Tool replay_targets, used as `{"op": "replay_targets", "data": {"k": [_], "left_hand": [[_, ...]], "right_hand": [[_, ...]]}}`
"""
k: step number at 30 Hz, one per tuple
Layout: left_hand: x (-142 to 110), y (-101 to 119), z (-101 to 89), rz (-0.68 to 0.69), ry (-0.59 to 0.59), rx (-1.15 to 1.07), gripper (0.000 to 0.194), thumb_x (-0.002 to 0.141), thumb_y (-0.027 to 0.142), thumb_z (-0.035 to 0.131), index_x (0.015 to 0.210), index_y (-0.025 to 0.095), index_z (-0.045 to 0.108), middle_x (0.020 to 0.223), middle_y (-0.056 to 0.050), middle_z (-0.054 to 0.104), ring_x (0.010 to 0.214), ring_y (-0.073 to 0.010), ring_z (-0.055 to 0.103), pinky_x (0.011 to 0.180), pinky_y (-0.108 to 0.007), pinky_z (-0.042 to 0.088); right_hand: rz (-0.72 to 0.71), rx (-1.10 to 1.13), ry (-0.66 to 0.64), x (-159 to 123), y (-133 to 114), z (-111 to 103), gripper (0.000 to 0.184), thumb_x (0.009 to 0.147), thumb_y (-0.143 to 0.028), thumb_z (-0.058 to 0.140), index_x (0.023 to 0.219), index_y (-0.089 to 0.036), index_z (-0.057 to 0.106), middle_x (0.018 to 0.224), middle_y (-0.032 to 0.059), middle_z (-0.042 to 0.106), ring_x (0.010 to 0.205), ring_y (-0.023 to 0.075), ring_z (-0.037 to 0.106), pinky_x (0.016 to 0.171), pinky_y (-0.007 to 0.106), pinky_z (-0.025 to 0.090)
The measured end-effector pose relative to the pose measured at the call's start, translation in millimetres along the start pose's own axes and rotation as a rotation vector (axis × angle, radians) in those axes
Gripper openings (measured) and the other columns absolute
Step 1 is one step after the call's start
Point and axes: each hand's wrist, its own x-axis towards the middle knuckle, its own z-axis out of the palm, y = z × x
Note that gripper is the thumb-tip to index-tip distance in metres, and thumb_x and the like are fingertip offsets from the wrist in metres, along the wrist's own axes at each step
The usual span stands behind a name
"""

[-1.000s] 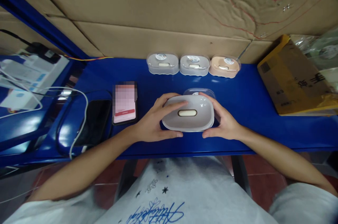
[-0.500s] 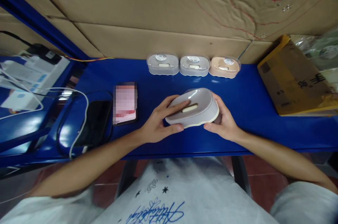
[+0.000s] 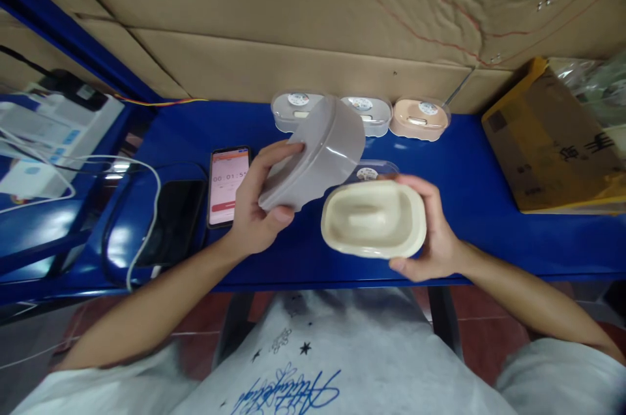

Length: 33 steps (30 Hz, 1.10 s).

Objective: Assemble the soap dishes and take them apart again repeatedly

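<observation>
L hand [image 3: 252, 209], half-curled, grips tilted grey shell [image 3: 325, 154] over blue table [image 3: 293, 261], R hand [image 3: 435, 239] wrapped part-open round R end of cream tub [image 3: 364, 222] just beside shell, w/ clear lid [image 3: 366, 174] behind tub & phone [image 3: 227, 196] nr L hand.

I watch through one camera worn on the person's head, above and behind the left hand [image 3: 257, 216] and right hand [image 3: 433, 232], facing forward and down. It sits near enough to take in the shirt [image 3: 372, 350] this side of the grip, tabletop [image 3: 469, 173] around it and cardboard wall [image 3: 274, 23] beyond.
</observation>
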Motion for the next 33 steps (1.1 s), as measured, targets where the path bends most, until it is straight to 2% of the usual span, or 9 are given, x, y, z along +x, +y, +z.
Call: {"op": "replay_targets", "data": {"k": [3, 6, 14, 18, 20, 22, 27, 30, 33], "left_hand": [[2.8, -0.1, -2.2, 0.139, -0.009, -0.006, 0.083, 0.095, 0.087, 0.060, 0.154, 0.029, 0.062, 0.147, -0.014, 0.066, 0.139, -0.0385, 0.061, 0.117, -0.057, 0.051], [5.0, 0.2, -1.2, 0.204, -0.051, 0.050, 0.082, 0.096, 0.080, 0.068, 0.157, 0.027, 0.058, 0.149, -0.014, 0.065, 0.144, -0.0389, 0.059, 0.121, -0.058, 0.048], [4.3, 0.9, 5.5, 0.104, -0.259, 0.242, 0.077, 0.094, 0.057, 0.084, 0.157, 0.026, 0.052, 0.156, -0.017, 0.055, 0.150, -0.0375, 0.054, 0.124, -0.059, 0.048], [3.5, 2.5, 8.6, 0.080, -0.330, 0.267, 0.076, 0.093, 0.051, 0.087, 0.156, 0.027, 0.052, 0.158, -0.017, 0.053, 0.151, -0.0372, 0.053, 0.126, -0.058, 0.047], [3.4, 3.0, 9.3, 0.089, -0.343, 0.262, 0.076, 0.093, 0.050, 0.087, 0.157, 0.028, 0.052, 0.158, -0.016, 0.052, 0.152, -0.0368, 0.052, 0.126, -0.057, 0.047], [2.9, 3.2, 9.8, 0.088, -0.354, 0.257, 0.076, 0.094, 0.050, 0.087, 0.158, 0.029, 0.051, 0.159, -0.016, 0.051, 0.153, -0.0365, 0.051, 0.127, -0.056, 0.047], [-3.6, 1.8, 14.9, 0.042, -0.423, 0.255, 0.073, 0.096, 0.052, 0.083, 0.155, 0.029, 0.049, 0.163, -0.017, 0.046, 0.156, -0.0383, 0.048, 0.129, -0.058, 0.044], [-8.9, 1.5, 21.8, 0.032, -0.512, 0.277, 0.069, 0.096, 0.055, 0.082, 0.149, 0.026, 0.050, 0.168, -0.021, 0.042, 0.156, -0.0407, 0.047, 0.127, -0.062, 0.043], [-11.0, 2.9, 27.3, 0.050, -0.579, 0.278, 0.065, 0.097, 0.058, 0.080, 0.146, 0.024, 0.052, 0.168, -0.023, 0.044, 0.157, -0.0418, 0.046, 0.124, -0.062, 0.044]], "right_hand": [[-0.112, -0.151, -0.160, -4.3, -2.6, 6.4, 0.114, 0.079, -0.047, 0.093, 0.168, -0.033, 0.023, 0.161, 0.0172, 0.050, 0.151, 0.0398, 0.053, 0.123, 0.059, 0.049], [-0.128, -0.234, -0.256, -3.9, -3.4, 10.1, 0.111, 0.081, -0.050, 0.090, 0.168, -0.030, 0.023, 0.155, 0.0178, 0.055, 0.147, 0.0385, 0.056, 0.121, 0.058, 0.048], [0.018, -0.453, -0.508, -3.4, -7.3, -1.7, 0.093, 0.091, -0.050, 0.081, 0.166, -0.018, 0.036, 0.156, 0.0205, 0.059, 0.148, 0.0380, 0.053, 0.126, 0.057, 0.039], [0.080, -0.510, -0.581, -6.3, 0.6, -7.6, 0.102, 0.091, -0.051, 0.084, 0.173, -0.021, 0.032, 0.168, 0.0198, 0.052, 0.155, 0.0415, 0.047, 0.128, 0.064, 0.035], [0.077, -0.495, -0.593, -4.8, 2.6, -13.8, 0.109, 0.090, -0.059, 0.086, 0.176, -0.025, 0.029, 0.172, 0.0186, 0.049, 0.156, 0.0419, 0.047, 0.127, 0.065, 0.037], [0.062, -0.466, -0.598, -2.0, 0.8, -25.0, 0.104, 0.093, -0.063, 0.083, 0.176, -0.028, 0.031, 0.170, 0.0159, 0.053, 0.154, 0.0385, 0.053, 0.124, 0.061, 0.043], [0.135, -0.618, -0.494, 0.6, -6.5, -68.2, 0.052, 0.108, -0.054, 0.065, 0.151, -0.026, 0.064, 0.144, 0.0108, 0.075, 0.131, 0.0303, 0.072, 0.113, 0.050, 0.054], [0.167, -0.821, -0.329, 0.2, 2.8, -85.4, 0.044, 0.114, -0.045, 0.053, 0.151, -0.024, 0.065, 0.153, 0.0142, 0.069, 0.141, 0.0335, 0.067, 0.116, 0.055, 0.052], [0.169, -0.891, -0.291, 1.2, 22.9, -85.6, 0.047, 0.115, -0.038, 0.046, 0.158, -0.025, 0.062, 0.166, 0.0159, 0.059, 0.150, 0.0374, 0.059, 0.119, 0.062, 0.049]]}}
